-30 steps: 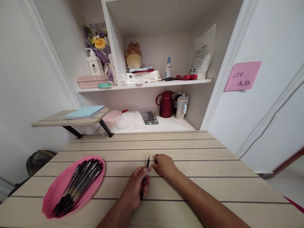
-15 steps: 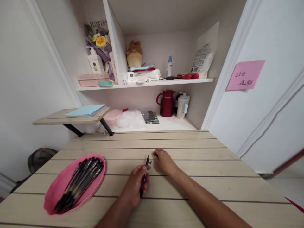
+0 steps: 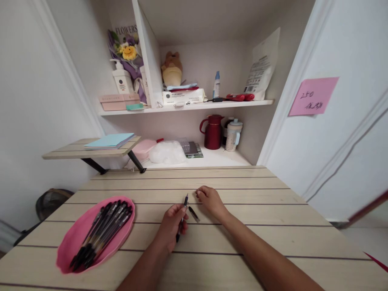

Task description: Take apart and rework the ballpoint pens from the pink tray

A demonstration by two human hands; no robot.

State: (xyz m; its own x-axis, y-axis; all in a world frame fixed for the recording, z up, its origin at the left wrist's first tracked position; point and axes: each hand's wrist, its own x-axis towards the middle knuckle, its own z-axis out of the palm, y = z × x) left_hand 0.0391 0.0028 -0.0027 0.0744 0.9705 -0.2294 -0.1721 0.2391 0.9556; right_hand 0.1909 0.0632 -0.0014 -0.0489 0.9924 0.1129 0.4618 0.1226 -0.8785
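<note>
Held upright at a slant in my left hand point(image 3: 176, 222) is an uncapped black pen point(image 3: 185, 201), its tip pointing up and away from me. A black pen cap point(image 3: 193, 213) with a clear-looking lower end lies just right of that pen, between my hands. My right hand point(image 3: 209, 200) rests above the tabletop beyond the cap, fingers curled in, with nothing visible in them. To the left, a pink oval tray point(image 3: 62, 254) carries several black pens point(image 3: 106, 230) lying side by side.
The slatted wooden table point(image 3: 257, 238) reaches back to a white shelf unit. A raised wooden stand point(image 3: 63, 150) with blue paper point(image 3: 110, 140) is at the left back. A red jug point(image 3: 213, 133), a pale cup point(image 3: 233, 137) and a white plastic bag point(image 3: 167, 152) stand behind the table.
The cap now lies in plain view between my hands; before, a dark thing was at my right fingertips. My left hand with the pen has shifted slightly left and away from me.
</note>
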